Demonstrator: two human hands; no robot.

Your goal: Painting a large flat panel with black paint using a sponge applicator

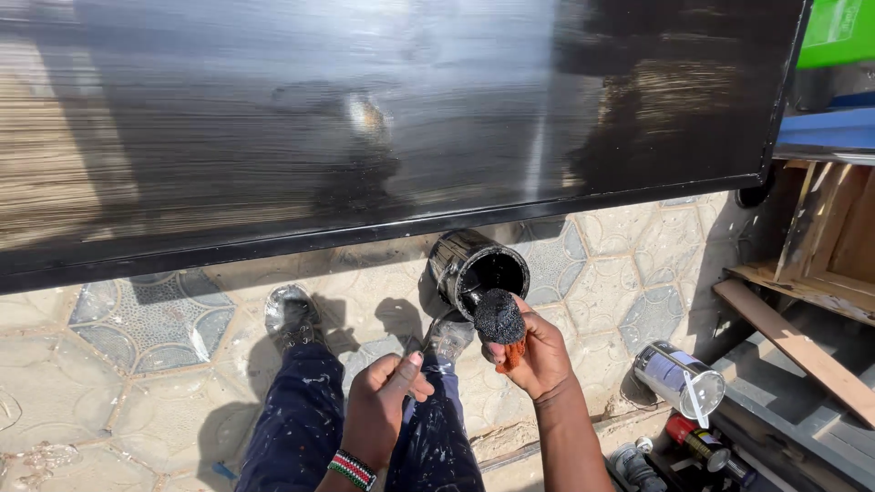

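Observation:
My right hand (540,357) holds a round sponge (499,317) soaked in black paint, just at the mouth of a black paint can (478,266) that stands tilted on the paved ground. My left hand (381,404) hovers lower left of it, fingers loosely curled, holding nothing; a beaded band is on its wrist. A large board (383,118), wet with glossy black paint over most of its face, fills the upper view; its left end shows bare brownish wood grain. My legs in dark paint-spattered trousers and my shoes (292,315) are below.
A silver tin (679,378) lies on its side at the right, with small bottles (702,446) near it. Wooden planks and a frame (811,273) stand at the right edge. The ground is patterned hexagonal paving (146,319).

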